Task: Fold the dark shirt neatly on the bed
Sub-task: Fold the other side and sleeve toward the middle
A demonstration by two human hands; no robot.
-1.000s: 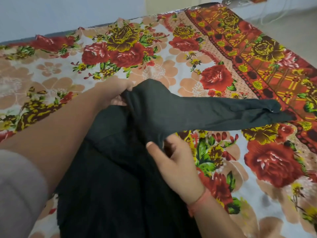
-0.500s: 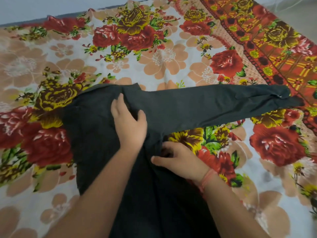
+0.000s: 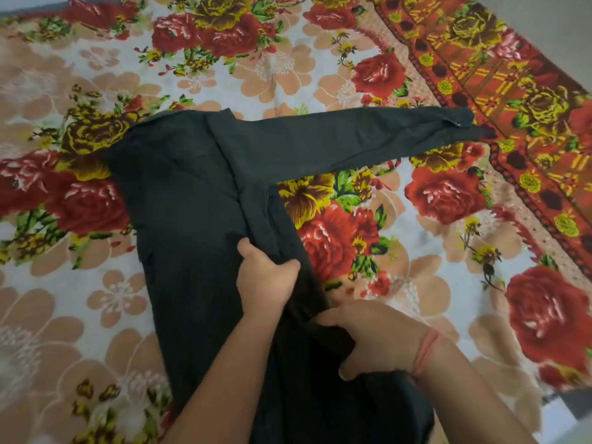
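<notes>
Head view: the dark shirt (image 3: 192, 193) lies flat on the bed (image 3: 96, 299), its body running from the bottom centre of the frame up to the middle left, while one sleeve (image 3: 352, 139) stretches away toward the upper right and ends in a cuff (image 3: 461, 120) over the sheet's red border. Both hands sit on the right-hand edge of the body, just below where that sleeve branches off. The left hand (image 3: 264, 283) has its fingers (image 3: 290, 265) curled round a raised ridge of cloth, and the right hand (image 3: 381, 341), with a red thread (image 3: 426, 350) at the wrist, bunches the same edge lower in the frame, its fingertips hidden in the fabric. So the sleeve lies up and to the right of both grips, its long axis almost level across the frame and crossing the line of the body. The left hand is nearer the armpit, and the right hand is on the sleeve's open side. The cuff is well apart from either, so bringing the sleeve over the body probably calls for a reach by the right hand
</notes>
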